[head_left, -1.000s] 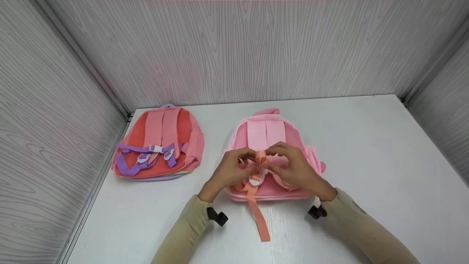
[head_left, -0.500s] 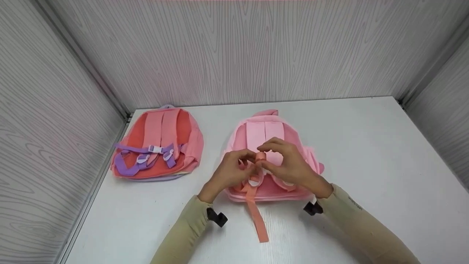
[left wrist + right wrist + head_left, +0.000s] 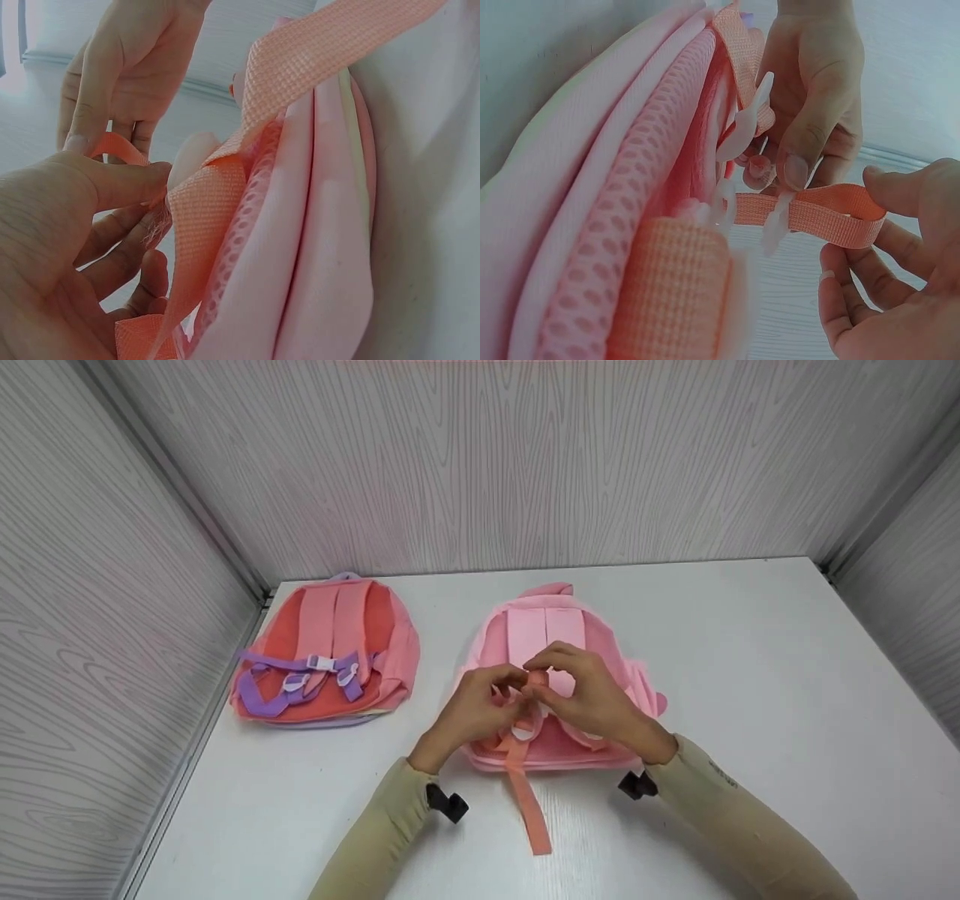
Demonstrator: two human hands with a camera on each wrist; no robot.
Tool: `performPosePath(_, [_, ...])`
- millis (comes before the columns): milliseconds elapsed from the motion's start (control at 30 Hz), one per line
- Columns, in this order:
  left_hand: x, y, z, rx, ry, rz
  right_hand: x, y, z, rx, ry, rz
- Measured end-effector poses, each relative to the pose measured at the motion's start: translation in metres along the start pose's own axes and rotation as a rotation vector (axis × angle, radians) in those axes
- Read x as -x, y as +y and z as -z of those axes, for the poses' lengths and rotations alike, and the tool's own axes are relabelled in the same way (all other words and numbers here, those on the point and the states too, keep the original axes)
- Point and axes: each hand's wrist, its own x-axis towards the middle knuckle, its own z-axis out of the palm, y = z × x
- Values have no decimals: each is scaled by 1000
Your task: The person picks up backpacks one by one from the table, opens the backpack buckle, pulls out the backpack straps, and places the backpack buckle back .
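A pink backpack (image 3: 491,641) lies with its straps facing up in the middle of the table. Above its lower half, my left hand (image 3: 480,709) pinches a folded orange webbing strap (image 3: 829,214) beside a white plastic buckle piece (image 3: 776,221). Fingers and thumb of my right hand (image 3: 600,697) hold the loop of that strap from the right, as the right wrist view shows. A second white adjuster (image 3: 742,131) sits on another orange strap, near the left hand. One loose strap end (image 3: 532,817) trails onto the table toward me. In the head view, my fingers hide much of the loop.
To the left lies a coral-pink backpack (image 3: 401,660) with purple straps (image 3: 262,705) and white buckles. The white table (image 3: 750,660) is bounded by a grey wood-grain panel (image 3: 480,465) behind and similar panels at both sides.
My right hand has shifted slightly left, and its fingers have changed grip around the strap loop. The left hand stays nearly still. Both backpacks keep their places.
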Motion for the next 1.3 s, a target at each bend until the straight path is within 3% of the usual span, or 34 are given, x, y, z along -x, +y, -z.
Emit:
performPosePath(433, [1, 1, 0, 16, -10, 49, 1, 5, 1, -5, 17, 2])
performPosePath(867, [1, -2, -1, 19, -16, 42, 5, 7, 2, -12, 32, 15])
performPosePath(1167, [0, -4, -2, 30, -19, 35, 8, 12, 3, -23, 76, 89])
performPosePath(1300, [0, -5, -3, 28, -19, 40, 10, 13, 4, -21, 74, 69])
